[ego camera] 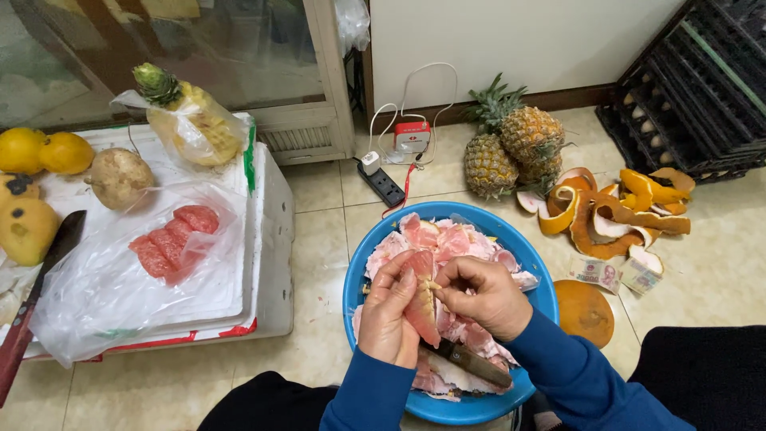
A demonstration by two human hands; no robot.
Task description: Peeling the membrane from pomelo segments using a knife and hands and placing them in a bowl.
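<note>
My left hand [386,313] holds a pink grapefruit segment [421,299] upright over a blue bowl [542,297]. My right hand [484,294] pinches the segment's pale skin at its upper right side. The bowl is filled with pink-and-white pith and membrane scraps [447,239]. A knife [471,363] with a dark handle lies across the scraps just below my hands. Both sleeves are blue.
A white foam box [267,215] at left carries a clear bag with peeled pink segments [171,239], a bagged pineapple [191,120], a round tuber [120,177], yellow fruits [44,152] and a long knife [32,303]. Pineapples [511,144], orange peels [614,207], banknotes [618,275], a power strip [383,182] and black crates [694,88] are on the floor.
</note>
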